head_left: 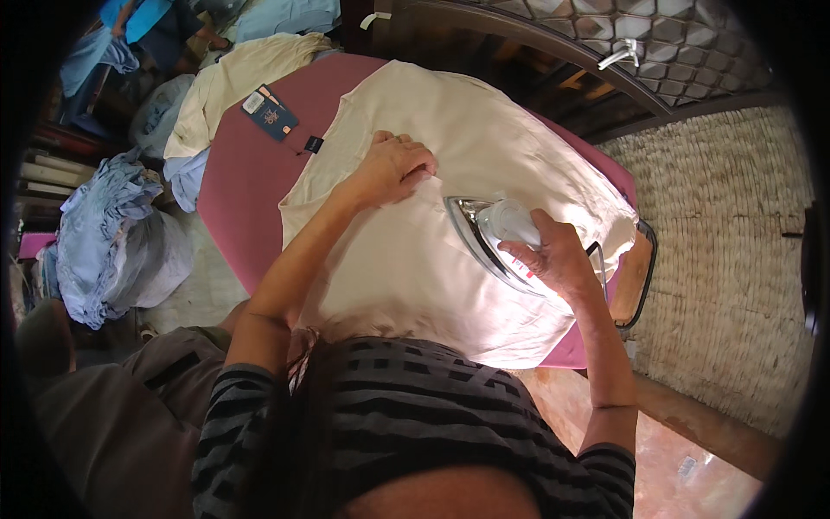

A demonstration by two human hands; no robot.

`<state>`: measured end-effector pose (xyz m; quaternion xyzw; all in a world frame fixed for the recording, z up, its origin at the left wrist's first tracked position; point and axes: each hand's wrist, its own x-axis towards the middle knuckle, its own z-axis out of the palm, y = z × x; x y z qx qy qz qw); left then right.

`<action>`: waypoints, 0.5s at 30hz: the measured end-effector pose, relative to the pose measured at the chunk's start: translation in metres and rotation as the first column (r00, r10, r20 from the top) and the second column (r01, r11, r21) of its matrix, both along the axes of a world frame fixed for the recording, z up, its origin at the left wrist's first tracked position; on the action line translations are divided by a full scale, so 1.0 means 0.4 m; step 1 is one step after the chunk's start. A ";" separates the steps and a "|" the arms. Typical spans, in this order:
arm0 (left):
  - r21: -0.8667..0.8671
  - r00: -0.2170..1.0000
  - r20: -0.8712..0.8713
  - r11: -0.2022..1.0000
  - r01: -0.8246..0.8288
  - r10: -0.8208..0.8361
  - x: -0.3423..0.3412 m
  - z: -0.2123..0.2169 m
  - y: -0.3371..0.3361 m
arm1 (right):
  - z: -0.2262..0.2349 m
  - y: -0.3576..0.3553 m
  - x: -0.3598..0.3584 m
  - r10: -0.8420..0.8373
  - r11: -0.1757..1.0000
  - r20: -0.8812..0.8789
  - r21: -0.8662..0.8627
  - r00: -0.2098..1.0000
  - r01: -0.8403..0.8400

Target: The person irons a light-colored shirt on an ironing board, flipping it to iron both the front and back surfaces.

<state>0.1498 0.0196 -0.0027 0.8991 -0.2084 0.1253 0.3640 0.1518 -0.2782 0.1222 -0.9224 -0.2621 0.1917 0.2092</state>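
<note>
A cream garment (385, 259), perhaps a top, lies spread over a maroon-covered ironing board (238, 208). My left hand (396, 169) is closed on its cloth near the middle, fingers curled in and pinching a fold. Just to the right, my right hand (553, 251) is wrapped round the handle of a clothes iron (506, 221) with a pale body and a shiny metal rim. The iron rests on the cloth, its tip toward the upper left. Dark blue hang tags (272, 114) on a string lie on the board beside the garment's neck edge, near a small black label (314, 144).
Crumpled blue clothes (104, 233) are heaped at the left, with a cream cloth pile (233, 78) beyond the board. A person in blue (147, 19) is at the far left. A dark-framed lattice screen (683, 56) stands at the far right. The board's metal-framed end (642, 277) juts out right.
</note>
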 end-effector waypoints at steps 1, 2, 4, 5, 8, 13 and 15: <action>-0.012 1.000 0.017 1.000 0.016 -0.016 -0.002 0.000 0.005 | -0.003 0.012 0.006 -0.010 1.000 -0.020 -0.008 1.000 0.010; -0.023 0.999 0.034 0.999 0.032 -0.031 -0.002 0.000 0.013 | -0.003 0.024 0.014 -0.021 1.000 -0.041 -0.016 0.999 0.020; -0.044 0.997 -0.031 0.997 0.069 -0.070 0.002 0.009 0.041 | -0.013 0.046 0.031 0.018 0.998 -0.007 0.053 1.000 -0.017; -0.058 0.994 -0.061 0.995 0.087 -0.090 0.006 0.012 0.054 | -0.022 0.056 0.040 0.063 0.989 0.049 0.128 0.997 -0.069; -0.081 0.978 -0.162 0.990 0.116 -0.128 0.029 0.005 0.089 | -0.028 0.086 0.076 0.150 0.977 0.130 0.129 0.980 -0.167; -0.169 0.992 -0.047 0.980 0.106 -0.115 0.039 0.005 0.123 | -0.013 0.140 0.115 0.142 0.986 0.067 0.079 0.988 -0.147; -0.254 0.994 -0.042 0.963 0.092 -0.106 0.037 -0.003 0.130 | -0.016 0.142 0.116 0.154 0.985 0.068 0.070 0.986 -0.158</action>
